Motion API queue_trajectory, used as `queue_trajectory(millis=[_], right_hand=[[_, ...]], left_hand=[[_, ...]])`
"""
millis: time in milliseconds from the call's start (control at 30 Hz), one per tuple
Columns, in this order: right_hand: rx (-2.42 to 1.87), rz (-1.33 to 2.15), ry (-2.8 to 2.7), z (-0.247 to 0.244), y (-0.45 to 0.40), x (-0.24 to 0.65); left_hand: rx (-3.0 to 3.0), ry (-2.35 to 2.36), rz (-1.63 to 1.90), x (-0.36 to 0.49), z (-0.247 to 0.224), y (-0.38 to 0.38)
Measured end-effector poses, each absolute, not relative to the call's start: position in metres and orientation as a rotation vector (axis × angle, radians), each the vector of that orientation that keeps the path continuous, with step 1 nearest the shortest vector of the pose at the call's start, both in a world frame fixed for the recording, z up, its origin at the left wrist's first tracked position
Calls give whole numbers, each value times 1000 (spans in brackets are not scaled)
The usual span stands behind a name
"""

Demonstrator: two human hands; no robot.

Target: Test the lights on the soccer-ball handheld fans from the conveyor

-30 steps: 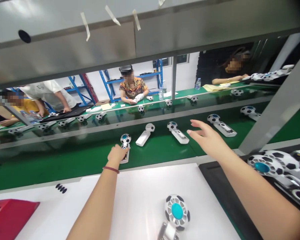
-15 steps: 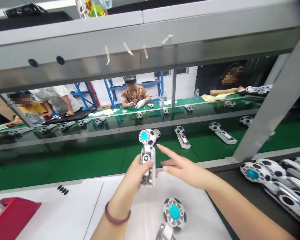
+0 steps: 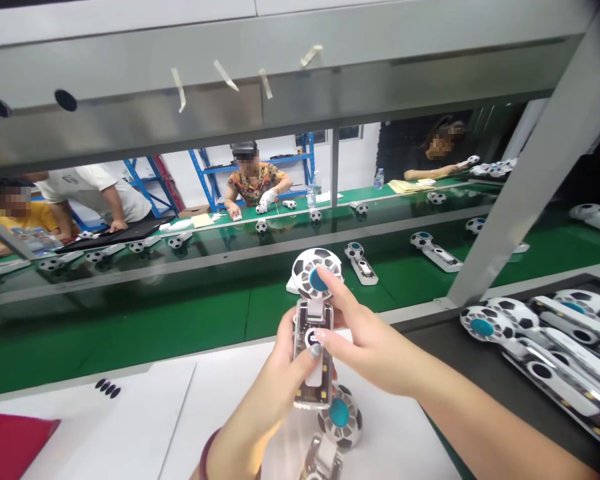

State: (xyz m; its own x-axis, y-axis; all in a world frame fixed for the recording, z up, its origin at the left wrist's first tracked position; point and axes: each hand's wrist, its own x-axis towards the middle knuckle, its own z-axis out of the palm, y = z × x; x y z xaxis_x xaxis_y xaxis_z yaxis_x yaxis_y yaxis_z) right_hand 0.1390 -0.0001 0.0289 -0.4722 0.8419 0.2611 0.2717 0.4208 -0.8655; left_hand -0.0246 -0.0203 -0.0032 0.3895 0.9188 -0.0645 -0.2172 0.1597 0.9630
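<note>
Soccer-ball handheld fan [image 3: 313, 317], clear plastic handle and white-and-black patterned head, held up above the white tabletop [image 3: 120, 427].

Left hand [image 3: 273, 400] closed around the glossy, boxy handle; right hand [image 3: 373, 353] loosely spread, index fingertip [image 3: 325, 279] pressed on the smooth, round teal hub [image 3: 319, 281], another finger resting on the handle. Second fan [image 3: 339, 417], with a hexagon-patterned head, lying on the tabletop just under the hands; green conveyor belt [image 3: 130, 333] along the far edge of the tabletop, carrying more fans [image 3: 363, 263]; black tray [image 3: 445, 353] just right of the tabletop, holding overlapping fans [image 3: 481, 327].
</note>
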Motion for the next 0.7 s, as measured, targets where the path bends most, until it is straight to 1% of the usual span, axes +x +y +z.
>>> queue_trajectory(millis=[167,367,700], right_hand=[[-883,937,-2058,45,-4,148],[-841,811,-2095,48,-6,151],[-878,792,-2094,49,-4,149]], left_hand=[[1082,699,960,-20,1,-24],[1102,673,954,-17,3,-29],[1097,694,958,-14,5,-34]])
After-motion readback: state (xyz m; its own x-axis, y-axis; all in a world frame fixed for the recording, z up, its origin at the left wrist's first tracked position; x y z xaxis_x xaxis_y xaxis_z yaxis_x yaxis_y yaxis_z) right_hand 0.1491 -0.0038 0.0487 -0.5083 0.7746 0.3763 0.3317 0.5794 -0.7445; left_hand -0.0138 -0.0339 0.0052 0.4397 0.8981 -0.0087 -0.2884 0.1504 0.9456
